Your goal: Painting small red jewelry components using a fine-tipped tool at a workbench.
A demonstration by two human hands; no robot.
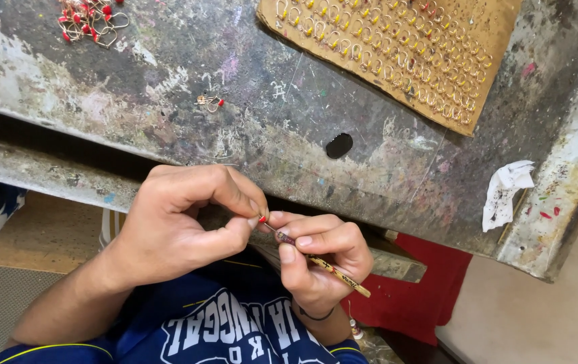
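Below the bench edge (pixel 46 165), over my lap, both hands meet. Left hand (pixel 181 222): thumb and forefinger pinched shut on a small red bead (pixel 262 220), which sits right at the fingertips; the other fingers curl loosely into the palm. Right hand (pixel 319 259): closed around a thin stick tool (pixel 332 268), patterned yellow and dark, held like a pen between thumb, forefinger and middle finger. Its tip points up and left and touches the bead; its tail runs down and right past the knuckles. Whether a wire is attached to the bead, I cannot tell; it is too small and partly hidden by my fingertips. A dark band circles my right wrist. On the bench top, well apart from the hands: a cardboard sheet (pixel 498 40) at upper right, tilted, carrying rows of small wire hooks (pixel 397 47) with yellow tips and a few red ones. At the upper left edge, a loose pile of wire pieces with red beads (pixel 90 20). Near the middle of the bench, one single wire piece with a red bead (pixel 210 102) lies alone. A dark hole (pixel 339 145) shows in the bench surface, between the cardboard and my hands. A crumpled white paper scrap (pixel 508 192) lies at the right, near the bench corner. Bench surface is worn, grey, smeared with old paint. Red cloth (pixel 423 296) hangs under the bench to the right of my right hand.
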